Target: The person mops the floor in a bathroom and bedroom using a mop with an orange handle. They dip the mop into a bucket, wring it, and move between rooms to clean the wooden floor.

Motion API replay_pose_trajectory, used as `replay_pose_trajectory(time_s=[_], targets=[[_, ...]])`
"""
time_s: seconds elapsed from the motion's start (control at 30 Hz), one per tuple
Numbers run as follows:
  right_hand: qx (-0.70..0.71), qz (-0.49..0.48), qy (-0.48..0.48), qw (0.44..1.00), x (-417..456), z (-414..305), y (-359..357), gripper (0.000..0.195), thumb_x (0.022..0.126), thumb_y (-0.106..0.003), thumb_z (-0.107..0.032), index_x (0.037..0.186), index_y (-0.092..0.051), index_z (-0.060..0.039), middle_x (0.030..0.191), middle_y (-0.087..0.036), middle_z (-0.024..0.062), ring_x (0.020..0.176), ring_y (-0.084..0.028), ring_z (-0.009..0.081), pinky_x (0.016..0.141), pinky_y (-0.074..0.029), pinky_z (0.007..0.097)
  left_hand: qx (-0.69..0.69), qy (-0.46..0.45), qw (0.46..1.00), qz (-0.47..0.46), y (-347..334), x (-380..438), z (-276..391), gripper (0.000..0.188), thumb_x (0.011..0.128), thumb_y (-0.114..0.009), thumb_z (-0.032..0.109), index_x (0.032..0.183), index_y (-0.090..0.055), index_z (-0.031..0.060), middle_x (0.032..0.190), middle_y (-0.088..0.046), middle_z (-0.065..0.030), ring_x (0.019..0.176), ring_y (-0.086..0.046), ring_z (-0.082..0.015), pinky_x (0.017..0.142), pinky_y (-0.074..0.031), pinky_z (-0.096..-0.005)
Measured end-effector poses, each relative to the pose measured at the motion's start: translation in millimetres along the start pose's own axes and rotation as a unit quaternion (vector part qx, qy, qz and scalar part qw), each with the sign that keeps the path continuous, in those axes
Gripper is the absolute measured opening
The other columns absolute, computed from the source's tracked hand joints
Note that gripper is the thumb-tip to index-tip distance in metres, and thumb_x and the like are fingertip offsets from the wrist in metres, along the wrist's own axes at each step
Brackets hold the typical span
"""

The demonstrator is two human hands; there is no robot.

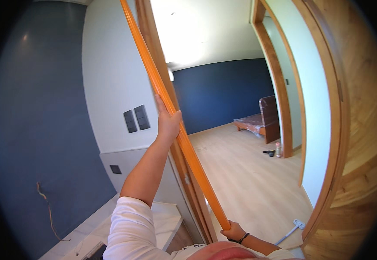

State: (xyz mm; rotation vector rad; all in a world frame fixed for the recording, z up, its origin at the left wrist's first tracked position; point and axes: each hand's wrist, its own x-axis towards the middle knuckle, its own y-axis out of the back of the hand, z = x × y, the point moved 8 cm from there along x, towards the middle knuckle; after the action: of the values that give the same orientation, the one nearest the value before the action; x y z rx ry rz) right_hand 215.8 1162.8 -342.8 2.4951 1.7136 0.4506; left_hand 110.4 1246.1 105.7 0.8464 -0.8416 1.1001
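Observation:
A long, glossy orange wooden strip [195, 159] slants across the view from the upper left to the lower middle. Its top runs out of the picture. My left hand [169, 125] grips it partway up, the thumb on the near side and a finger stretched along its edge. At the strip's lower end my right hand [235, 230], with a dark bracelet on the wrist, is closed around it. Behind the strip stands a brown wooden door frame [188, 182], close to its line; I cannot tell whether they touch.
Left are dark switch plates [136, 118], a marble-look counter [165, 213] and a loose cable [49, 208] from the blue wall. Beyond the doorway lie a plastic-wrapped bed frame [256, 123], a dark power tool [269, 152], a bottle [278, 149] and a blue-handled mop [289, 232]. A wooden door [360, 146] stands right.

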Motion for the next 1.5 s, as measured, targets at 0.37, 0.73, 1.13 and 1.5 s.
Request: replay_pose_trajectory(time_s=[0.37,0.73,1.13,1.5], targets=[[0.006,0.21,-0.044,0.977,-176,-2,128,0.032,0.065,-0.061,-0.021,0.088,-0.048,-0.0026,0.061,-0.052,0.005,0.05,-0.051,0.011,0.048,-0.043,0.0257,-0.171,-0.04,0.979,-0.104,-158,-54,152,0.074,0.071,-0.043,0.003,0.127,0.004,0.0116,0.105,-0.035,-0.0181,0.068,-0.05,-0.0185,0.056,-0.044,-0.026],[-0.185,0.465,-0.015,0.866,-350,-56,222,0.033,0.063,-0.063,-0.024,0.085,-0.051,-0.0009,0.071,-0.055,0.0129,0.065,-0.055,0.0208,0.06,-0.042,0.0286,-0.479,-0.009,0.869,-0.124,-222,-88,280,0.068,0.073,-0.039,0.006,0.127,0.002,0.0084,0.103,-0.038,-0.0158,0.062,-0.05,-0.0177,0.05,-0.044,-0.0255],[-0.133,0.512,-0.071,0.845,-389,-46,193,0.032,0.066,-0.06,-0.019,0.092,-0.051,-0.0019,0.074,-0.056,0.0121,0.068,-0.055,0.0196,0.061,-0.043,0.0294,-0.66,-0.006,0.697,-0.281,-257,-105,333,0.053,0.076,-0.037,0.005,0.122,-0.013,0.0139,0.087,-0.039,-0.0078,0.053,-0.045,-0.013,0.043,-0.042,-0.0239],[-0.069,0.585,-0.192,0.785,-384,12,129,0.028,0.063,-0.061,-0.012,0.085,-0.048,-0.0016,0.066,-0.05,0.0047,0.061,-0.051,0.0137,0.054,-0.042,0.0265,-0.68,0.098,0.574,-0.446,-285,-177,288,0.044,0.072,-0.042,0.006,0.111,-0.021,0.0067,0.079,-0.043,-0.0096,0.051,-0.048,-0.0177,0.045,-0.046,-0.0297]])
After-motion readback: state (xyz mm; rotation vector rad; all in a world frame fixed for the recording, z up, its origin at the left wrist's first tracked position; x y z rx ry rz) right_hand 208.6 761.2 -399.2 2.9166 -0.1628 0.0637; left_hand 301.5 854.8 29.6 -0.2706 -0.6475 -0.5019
